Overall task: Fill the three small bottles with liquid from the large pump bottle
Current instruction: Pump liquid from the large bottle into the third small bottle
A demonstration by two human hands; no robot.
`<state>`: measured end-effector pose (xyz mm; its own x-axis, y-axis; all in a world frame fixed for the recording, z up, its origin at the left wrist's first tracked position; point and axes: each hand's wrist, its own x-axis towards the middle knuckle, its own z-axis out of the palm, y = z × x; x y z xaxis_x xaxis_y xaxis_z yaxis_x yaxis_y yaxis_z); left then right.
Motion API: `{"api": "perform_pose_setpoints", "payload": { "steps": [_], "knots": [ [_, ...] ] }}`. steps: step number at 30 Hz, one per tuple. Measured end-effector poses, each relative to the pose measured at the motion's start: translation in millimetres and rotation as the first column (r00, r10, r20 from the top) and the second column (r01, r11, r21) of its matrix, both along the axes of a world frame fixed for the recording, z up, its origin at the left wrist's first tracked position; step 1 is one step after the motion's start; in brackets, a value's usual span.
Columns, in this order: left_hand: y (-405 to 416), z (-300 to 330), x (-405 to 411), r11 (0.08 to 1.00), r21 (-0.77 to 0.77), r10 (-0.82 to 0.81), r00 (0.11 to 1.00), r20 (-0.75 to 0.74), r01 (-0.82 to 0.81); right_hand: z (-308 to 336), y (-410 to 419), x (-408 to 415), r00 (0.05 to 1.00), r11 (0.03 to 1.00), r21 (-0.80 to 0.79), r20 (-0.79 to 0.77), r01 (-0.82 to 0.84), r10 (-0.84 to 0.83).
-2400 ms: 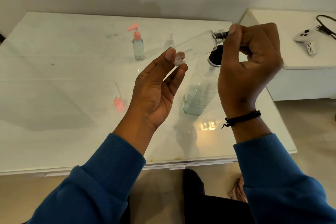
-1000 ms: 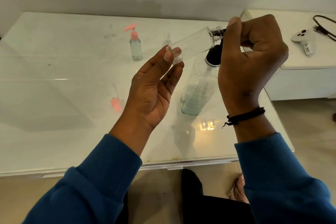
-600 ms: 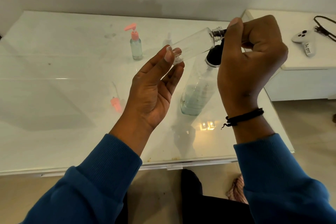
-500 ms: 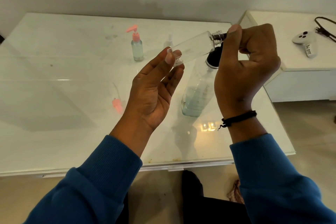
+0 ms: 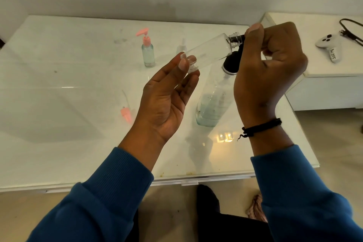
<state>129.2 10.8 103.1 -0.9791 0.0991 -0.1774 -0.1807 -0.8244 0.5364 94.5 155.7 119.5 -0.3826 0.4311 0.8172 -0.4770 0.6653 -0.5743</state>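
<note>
A small clear bottle [image 5: 206, 53] is held tilted in the air, its neck up to the right. My left hand [image 5: 167, 100] pinches its base between thumb and fingertips. My right hand [image 5: 265, 72] grips the black pump head of the large pump bottle [image 5: 212, 104], which stands on the table about a third full of pale blue liquid. The pump's spout sits at the small bottle's neck, partly hidden by my thumb. A second small bottle [image 5: 147, 53] with a pink pump stands further back. A third small clear bottle [image 5: 181, 47] shows faintly behind the held one.
A loose pink pump cap [image 5: 125, 113] with its tube lies on the white glass table [image 5: 59, 124] left of my left hand. A white side table [image 5: 324, 68] at the right carries a game controller [image 5: 330, 45] and a black cable [image 5: 349, 31].
My right hand bobs slightly down and up on the pump head. Both grips and the tilted small bottle stay as they were.
</note>
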Motion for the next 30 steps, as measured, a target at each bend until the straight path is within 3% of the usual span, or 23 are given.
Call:
{"api": "perform_pose_setpoints", "payload": {
  "steps": [30],
  "knots": [
    [-0.2, -2.4, 1.2, 1.000, 0.015, -0.006, 1.000, 0.005, 0.006, -6.0, -2.2, -0.2, 0.999, 0.998, -0.050, -0.008, -0.044, 0.044]
  ]
}}
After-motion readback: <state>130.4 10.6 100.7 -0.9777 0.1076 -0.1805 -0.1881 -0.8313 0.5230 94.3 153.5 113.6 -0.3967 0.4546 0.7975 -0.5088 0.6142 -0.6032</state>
